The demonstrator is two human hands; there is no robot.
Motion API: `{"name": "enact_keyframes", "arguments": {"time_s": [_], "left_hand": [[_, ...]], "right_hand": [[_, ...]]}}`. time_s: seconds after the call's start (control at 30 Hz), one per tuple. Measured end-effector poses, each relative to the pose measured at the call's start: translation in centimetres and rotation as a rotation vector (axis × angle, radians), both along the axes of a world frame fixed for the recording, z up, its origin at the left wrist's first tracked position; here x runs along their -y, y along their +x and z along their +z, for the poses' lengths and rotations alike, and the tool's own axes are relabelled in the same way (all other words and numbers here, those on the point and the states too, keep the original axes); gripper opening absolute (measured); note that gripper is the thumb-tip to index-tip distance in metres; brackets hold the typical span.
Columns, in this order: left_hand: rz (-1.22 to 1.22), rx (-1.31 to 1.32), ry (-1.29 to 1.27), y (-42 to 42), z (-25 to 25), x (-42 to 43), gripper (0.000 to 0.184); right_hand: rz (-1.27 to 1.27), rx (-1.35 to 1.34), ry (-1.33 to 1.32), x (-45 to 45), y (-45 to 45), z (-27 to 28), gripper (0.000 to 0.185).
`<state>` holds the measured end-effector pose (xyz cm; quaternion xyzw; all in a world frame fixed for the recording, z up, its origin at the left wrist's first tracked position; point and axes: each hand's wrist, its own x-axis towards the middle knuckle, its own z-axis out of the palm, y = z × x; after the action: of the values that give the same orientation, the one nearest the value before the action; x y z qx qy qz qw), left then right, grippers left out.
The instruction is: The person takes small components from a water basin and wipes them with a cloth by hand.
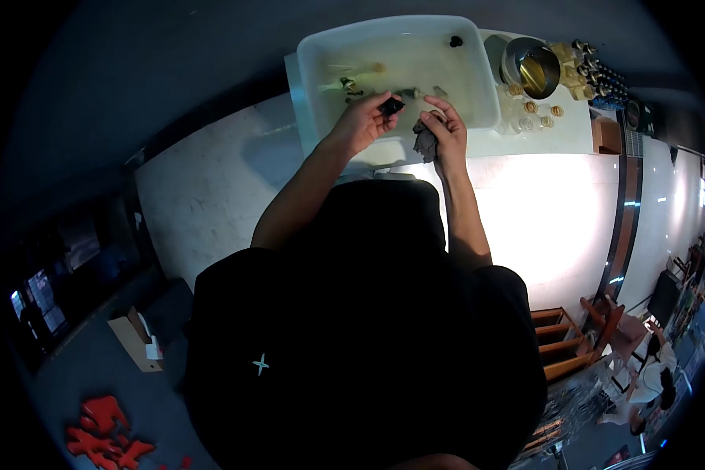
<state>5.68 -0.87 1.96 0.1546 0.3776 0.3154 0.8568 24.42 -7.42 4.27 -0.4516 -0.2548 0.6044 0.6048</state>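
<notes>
My left hand (359,125) pinches a small black object (392,106) over the near side of a white plastic tub (482,74). What kind of object it is cannot be made out. Crumpled in my right hand (450,135) is a dark grey cloth (425,144), hanging below the thumb. The hands are close together but apart. Cloudy liquid seems to fill the tub. A dark-and-gold piece (349,84) lies in it on the left, and a black piece (456,41) is near the far right corner.
Right of the tub, a metal bowl (511,69) holds yellowish liquid. Several small glass jars with gold rims (530,106) stand near it, beside rows of dark bottles (599,82). A brown box (605,135) sits at the table's end. Far right, a person (652,380) is seated.
</notes>
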Motion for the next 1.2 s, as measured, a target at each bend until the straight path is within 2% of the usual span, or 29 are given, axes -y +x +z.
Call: {"name": "enact_keyframes", "arguments": {"time_s": [0.23, 0.43, 0.57, 0.73, 0.97, 1.2], "left_hand": [[-0.051, 0.001, -0.058, 1.4, -0.8, 0.7, 0.03], [-0.091, 0.011, -0.066, 2.2, -1.4, 1.1, 0.029], [-0.103, 0.004, -0.076, 2.5, -1.3, 1.3, 0.03], [-0.092, -0.009, -0.09, 2.6, -1.6, 1.5, 0.03], [-0.077, -0.029, -0.114, 2.2, -2.4, 1.8, 0.031], [-0.056, -0.052, -0.117, 2.3, -2.6, 1.7, 0.031]], "right_hand": [[-0.137, -0.089, -0.156, 2.6, 1.4, -1.8, 0.012], [-0.228, -0.084, -0.234, 4.8, 3.1, -3.4, 0.019], [-0.255, 0.018, -0.253, 5.7, 3.7, -3.5, 0.024], [-0.247, 0.071, -0.284, 7.2, 5.6, -7.0, 0.03], [-0.31, 0.146, -0.44, 8.6, 6.1, -11.9, 0.02], [-0.479, -0.026, -0.447, 8.4, 7.1, -16.1, 0.014]]}}
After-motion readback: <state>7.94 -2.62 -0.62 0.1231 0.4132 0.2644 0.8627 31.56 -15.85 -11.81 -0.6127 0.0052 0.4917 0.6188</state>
